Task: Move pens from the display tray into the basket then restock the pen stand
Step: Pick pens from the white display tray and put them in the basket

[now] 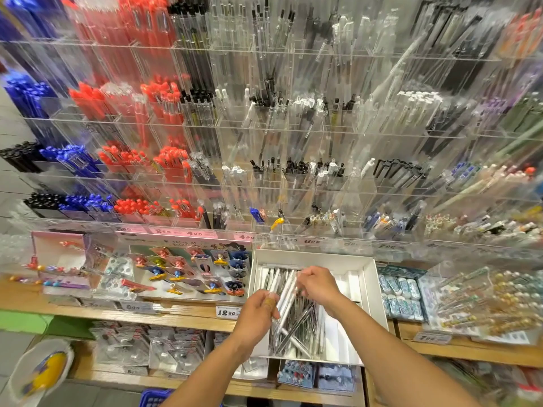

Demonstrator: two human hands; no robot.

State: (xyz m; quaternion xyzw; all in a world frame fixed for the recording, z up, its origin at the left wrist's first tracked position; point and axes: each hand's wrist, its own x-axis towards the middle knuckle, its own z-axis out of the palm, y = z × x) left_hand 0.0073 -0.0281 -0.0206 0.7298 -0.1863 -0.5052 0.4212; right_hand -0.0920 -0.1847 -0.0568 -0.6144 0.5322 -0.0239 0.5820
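White, stiff and likely slippery, the light pens (pixel 289 292) in the display tray (pixel 368 277) at lower centre are pinched mid-barrel by left hand (pixel 258 315) and right hand (pixel 318 284).

The stand (pixel 293 136) is clear, glossy acrylic. The tray (pixel 368 286) looks like matt white card. The pens (pixel 293 318) in it look like smooth plastic, white and silvery, some perhaps metal. The shelf (pixel 182 317) is pale wood with visible grain. The basket (pixel 152 398) is blue plastic mesh.
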